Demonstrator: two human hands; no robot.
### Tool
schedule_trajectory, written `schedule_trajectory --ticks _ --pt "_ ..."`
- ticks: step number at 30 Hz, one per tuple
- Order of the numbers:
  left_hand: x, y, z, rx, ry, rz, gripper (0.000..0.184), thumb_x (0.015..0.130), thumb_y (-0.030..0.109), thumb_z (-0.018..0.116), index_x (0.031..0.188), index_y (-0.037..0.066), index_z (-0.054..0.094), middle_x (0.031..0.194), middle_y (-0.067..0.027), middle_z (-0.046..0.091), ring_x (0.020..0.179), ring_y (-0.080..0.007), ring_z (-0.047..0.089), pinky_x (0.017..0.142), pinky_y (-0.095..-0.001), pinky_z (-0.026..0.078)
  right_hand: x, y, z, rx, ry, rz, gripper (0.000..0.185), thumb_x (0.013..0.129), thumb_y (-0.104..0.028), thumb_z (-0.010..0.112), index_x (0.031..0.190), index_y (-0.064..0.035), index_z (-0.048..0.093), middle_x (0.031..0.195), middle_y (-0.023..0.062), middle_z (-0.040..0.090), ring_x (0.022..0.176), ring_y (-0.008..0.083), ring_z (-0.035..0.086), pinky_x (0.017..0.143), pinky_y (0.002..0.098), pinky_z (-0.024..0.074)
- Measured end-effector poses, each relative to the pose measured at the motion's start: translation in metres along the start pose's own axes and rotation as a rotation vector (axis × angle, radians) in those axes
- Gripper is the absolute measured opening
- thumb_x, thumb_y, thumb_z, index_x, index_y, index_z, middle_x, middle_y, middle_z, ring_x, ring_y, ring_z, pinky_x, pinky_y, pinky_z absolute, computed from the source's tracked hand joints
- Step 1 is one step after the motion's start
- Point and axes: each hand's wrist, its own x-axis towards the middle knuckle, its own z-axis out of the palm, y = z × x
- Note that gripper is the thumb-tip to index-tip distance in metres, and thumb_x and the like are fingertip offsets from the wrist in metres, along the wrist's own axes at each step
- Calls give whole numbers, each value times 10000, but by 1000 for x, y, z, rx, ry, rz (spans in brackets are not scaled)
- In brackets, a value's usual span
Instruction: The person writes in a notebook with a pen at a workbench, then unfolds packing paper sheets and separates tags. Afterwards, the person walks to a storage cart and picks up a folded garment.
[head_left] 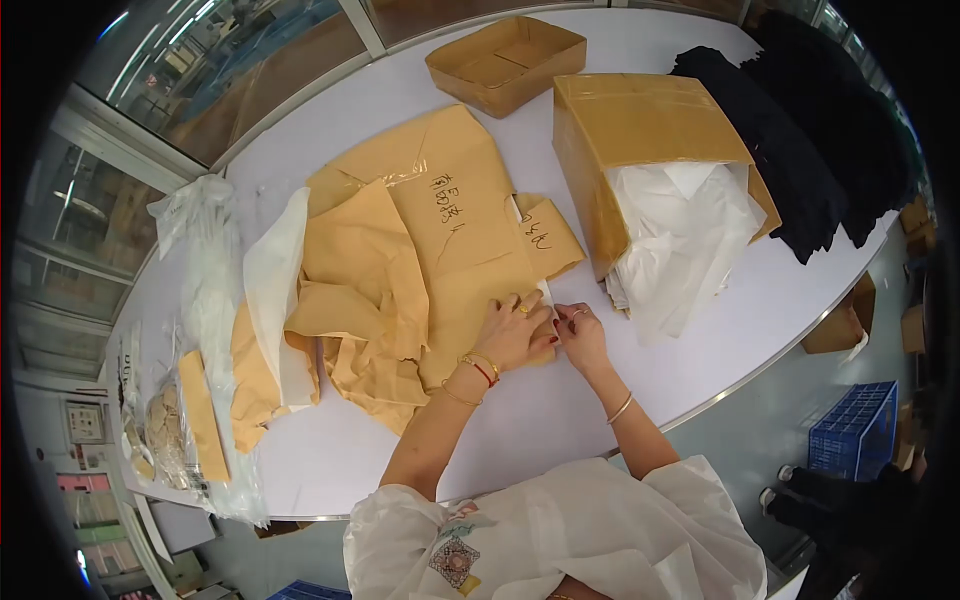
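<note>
Paper (470, 250) lies beneath the loosely spread left hand (514, 328), beside the right hand (582, 338), whose grip I cannot tell.

Whether the right hand (582, 338) pinches anything is too small to tell, white sheeting (682, 235) hides the carton's contents, and the bottom edge crops a blue crate (312, 591).

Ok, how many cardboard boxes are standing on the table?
2. The shallow open box is near the far edge of the table; the larger box, with white wrapping spilling out, is right of the brown package. Others could be hidden behind the dark fabric.
</note>
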Motion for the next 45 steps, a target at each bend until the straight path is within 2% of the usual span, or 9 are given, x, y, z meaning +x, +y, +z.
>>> schedule_trajectory --ticks 4,11,15,18,23,29,34,38,45 --pt "10 -18 -4 82 20 226 230 835 279 597 842 65 680 1106 -95 605 906 -255 561 889 -352 390 16 11 7 -298 84 -310 326 800 -7 607 1121 47 611 792 61 596 629 121 527 601 248 468" --pt "-30 -12 -56 306 -544 -230 188 761 181 637 862 29 684 891 -114 660 712 -199 555 861 -337 373 19 -17 2 -186 -93 -31 317 792 -8 613 1105 47 617 838 69 618 648 116 531 596 243 457" --pt "-45 -2 -25 394 -3 -42 297 713 142 703 961 8 612 922 -134 595 756 -248 573 772 -310 432 26 -48 -2 -139 -196 88 298 811 -23 604 1102 42 619 880 73 625 680 119 543 618 243 470" --pt "-34 12 -17 -320 -185 -328 505 725 207 748 1140 6 544 1029 -150 571 809 -301 584 764 -367 471 25 -61 -8 72 -330 282 265 861 -64 583 1106 32 618 925 78 628 719 126 562 655 249 495" --pt "-29 -11 -10 -633 -90 -503 338 750 155 711 1000 -34 585 908 -166 603 762 -311 578 694 -368 481 31 -42 -2 524 -498 77 294 935 -153 535 1168 21 578 957 92 624 752 146 589 708 261 526" --pt "-35 -27 -10 -719 -174 -609 340 754 165 705 999 -45 599 844 -145 626 717 -280 576 678 -351 482 38 -25 -2 573 -378 177 369 968 -206 501 1259 21 505 1015 115 616 828 170 613 757 277 539" --pt "-36 -13 10 -447 170 -371 335 776 188 684 1001 -50 610 840 -119 628 724 -261 583 672 -341 481 38 -28 -4 674 -384 260 407 958 -192 515 1296 28 462 1045 132 610 863 184 623 771 288 544" --pt "-37 -25 -15 -681 -140 -479 343 806 230 662 1028 -28 617 970 -112 620 759 -264 588 683 -340 483 39 -28 -9 674 -451 240 417 952 -199 530 1290 36 465 1054 138 611 883 199 633 787 305 547" --pt "-30 1 7 -387 32 -450 427 795 242 710 1111 -24 602 1113 -130 590 842 -260 588 734 -321 479 39 -37 -6 623 -464 240 483 932 -247 572 1289 44 426 1038 163 617 831 208 652 733 296 563"
